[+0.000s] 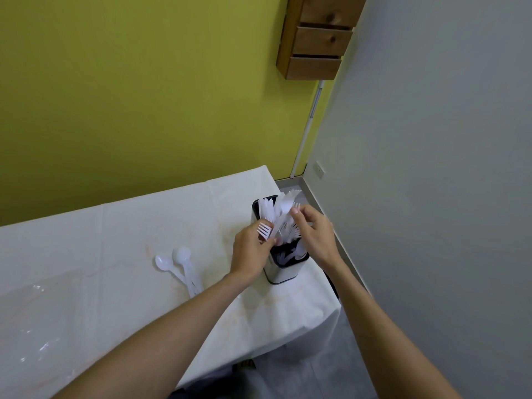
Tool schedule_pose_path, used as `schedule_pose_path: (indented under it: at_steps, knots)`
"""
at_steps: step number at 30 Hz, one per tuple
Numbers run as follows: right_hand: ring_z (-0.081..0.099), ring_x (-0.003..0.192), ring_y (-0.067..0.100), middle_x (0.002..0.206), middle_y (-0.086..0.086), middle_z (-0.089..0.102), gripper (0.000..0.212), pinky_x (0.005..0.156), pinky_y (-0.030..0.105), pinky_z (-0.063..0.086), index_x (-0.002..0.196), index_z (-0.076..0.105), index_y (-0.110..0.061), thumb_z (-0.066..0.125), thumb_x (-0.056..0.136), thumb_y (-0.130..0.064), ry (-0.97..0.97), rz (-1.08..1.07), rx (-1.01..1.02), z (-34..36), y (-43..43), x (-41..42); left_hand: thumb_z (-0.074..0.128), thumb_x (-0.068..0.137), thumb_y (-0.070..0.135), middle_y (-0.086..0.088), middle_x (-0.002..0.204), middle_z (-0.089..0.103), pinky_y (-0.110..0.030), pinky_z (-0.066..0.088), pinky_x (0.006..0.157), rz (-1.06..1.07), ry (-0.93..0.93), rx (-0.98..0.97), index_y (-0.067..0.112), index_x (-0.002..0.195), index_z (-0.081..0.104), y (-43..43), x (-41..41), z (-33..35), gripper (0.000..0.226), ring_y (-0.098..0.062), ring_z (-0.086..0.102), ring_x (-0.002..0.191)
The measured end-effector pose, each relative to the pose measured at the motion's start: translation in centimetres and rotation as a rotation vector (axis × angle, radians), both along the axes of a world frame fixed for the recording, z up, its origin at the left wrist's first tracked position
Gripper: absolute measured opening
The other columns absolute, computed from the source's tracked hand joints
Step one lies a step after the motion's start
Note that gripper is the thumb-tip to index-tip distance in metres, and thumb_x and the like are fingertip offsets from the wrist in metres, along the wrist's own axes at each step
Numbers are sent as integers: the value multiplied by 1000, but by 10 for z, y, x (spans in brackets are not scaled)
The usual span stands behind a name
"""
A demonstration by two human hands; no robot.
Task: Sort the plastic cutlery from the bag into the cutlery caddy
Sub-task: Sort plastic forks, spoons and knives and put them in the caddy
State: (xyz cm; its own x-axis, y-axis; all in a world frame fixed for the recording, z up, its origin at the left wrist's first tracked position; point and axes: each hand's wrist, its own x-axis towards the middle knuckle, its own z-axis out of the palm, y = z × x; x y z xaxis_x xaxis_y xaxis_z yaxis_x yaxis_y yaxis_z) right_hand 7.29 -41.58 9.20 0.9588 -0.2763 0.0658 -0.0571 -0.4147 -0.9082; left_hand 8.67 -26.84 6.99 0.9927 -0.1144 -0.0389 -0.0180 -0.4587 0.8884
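Observation:
A black-and-white cutlery caddy point(283, 273) stands near the table's right edge, holding several white plastic forks and knives upright. My left hand point(250, 251) grips white forks point(265, 230) just left of the caddy's rim. Over the caddy, my right hand point(312, 234) pinches a white fork point(283, 211) that leans across the compartments. Two white plastic spoons point(184, 269) lie on the table to the left of the caddy. A clear plastic bag point(37, 326) lies flat at the near left.
The table point(115, 240) is covered with a white cloth and ends just right of the caddy. A green wall runs behind it and a grey wall to the right. A wooden drawer box point(319, 36) hangs high on the wall.

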Motion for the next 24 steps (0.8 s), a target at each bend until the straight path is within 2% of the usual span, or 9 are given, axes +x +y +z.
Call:
schedule_pose_path:
  at_steps: [4, 6, 9, 11, 15, 18, 20, 22, 24]
  knots:
    - [54, 68, 1, 75, -7, 64, 18, 59, 11, 41, 84, 66, -21, 58, 96, -31, -7, 7, 0, -1, 0, 1, 74, 80, 17, 0, 68, 64, -30, 47, 60, 33, -12, 6, 11, 78, 62, 0, 5, -3, 14, -15, 51, 61]
    - [60, 77, 2, 82, -9, 67, 8, 64, 12, 43, 93, 67, -23, 61, 92, -29, 5, 5, 24, -4, 1, 2, 75, 78, 14, 0, 72, 66, -32, 48, 63, 8, -17, 17, 13, 81, 65, 1, 6, -6, 10, -17, 54, 65]
    - [62, 88, 6, 92, -9, 69, 25, 67, 10, 44, 104, 67, -28, 60, 81, -24, -11, 26, 39, -5, 2, 4, 76, 75, 11, -1, 76, 68, -35, 51, 64, -33, -34, 36, 15, 83, 68, 0, 6, -6, 12, -23, 60, 71]
    - [61, 88, 6, 92, -12, 68, 20, 69, 10, 43, 100, 69, -24, 61, 81, -26, -38, 28, 54, -2, 4, 4, 76, 75, 9, -2, 81, 69, -36, 53, 67, -62, -36, 29, 15, 86, 70, 0, 6, -4, 14, -24, 62, 75]
    - [61, 87, 12, 88, -9, 69, 10, 74, 22, 43, 86, 72, -19, 66, 88, -27, -108, 16, 56, 0, 6, 5, 76, 75, 9, -3, 82, 70, -38, 54, 68, -61, -43, 27, 13, 88, 69, 1, 6, -6, 15, -25, 63, 78]
    - [61, 90, 11, 88, -11, 68, 7, 76, 23, 42, 84, 70, -21, 66, 89, -22, -135, 18, -15, -1, 6, 6, 77, 75, 7, 2, 90, 69, -24, 52, 69, -72, -28, 11, 18, 97, 69, 3, 5, -8, 26, -18, 64, 83]
    - [60, 97, 10, 95, -11, 68, 8, 81, 25, 44, 84, 70, -20, 67, 89, -25, -163, 25, -109, -6, 5, 3, 76, 75, 3, 2, 94, 66, -17, 52, 70, -79, -12, -40, 17, 102, 68, 5, 4, -8, 32, -15, 64, 85]
    - [56, 104, 8, 105, -12, 67, 15, 82, 19, 40, 86, 70, -20, 65, 85, -34, -154, 37, -211, -12, 4, -3, 75, 74, -3, 0, 99, 62, -12, 53, 71, -86, 16, -129, 15, 105, 66, 8, 3, -9, 37, -12, 65, 86]
    - [52, 108, 11, 113, -15, 64, 15, 80, 16, 37, 95, 68, -22, 63, 82, -29, -144, 42, -242, -14, 3, -11, 74, 74, -7, 0, 104, 58, -10, 53, 73, -87, 27, -164, 15, 109, 63, 11, 0, -10, 43, -5, 62, 84]
